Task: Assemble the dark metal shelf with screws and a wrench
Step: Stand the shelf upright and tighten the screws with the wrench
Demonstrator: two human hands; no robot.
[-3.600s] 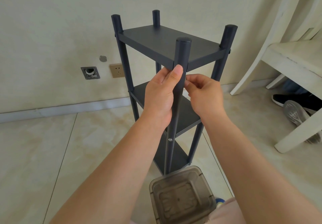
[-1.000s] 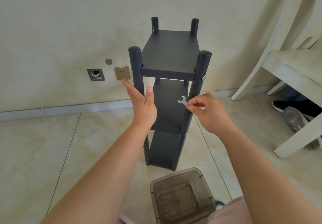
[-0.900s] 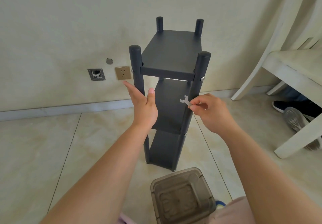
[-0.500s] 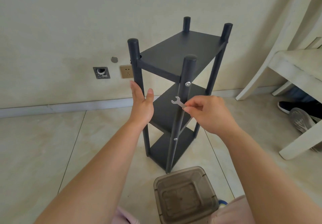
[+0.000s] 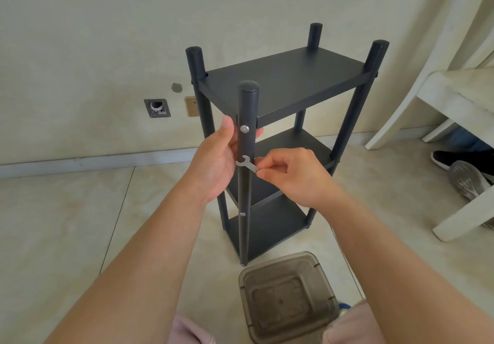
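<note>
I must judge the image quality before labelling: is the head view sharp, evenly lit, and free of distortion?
Head view: soft, even light and no glare; the wrench and upper screw on the shelf post look sharp; wide-angle bending shows in the chair and the floor edge; both forearms loom large at the bottom.

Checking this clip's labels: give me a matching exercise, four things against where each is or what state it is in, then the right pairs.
Things:
1. wrench
2. left hand
3. upper screw
4. plastic bin

Places or states:
A. on the floor before the shelf
B. seated in the front post, under the top board
C. pinched by the right hand
D. holds the front post

Pairs: 1-C, 2-D, 3-B, 4-A
</note>
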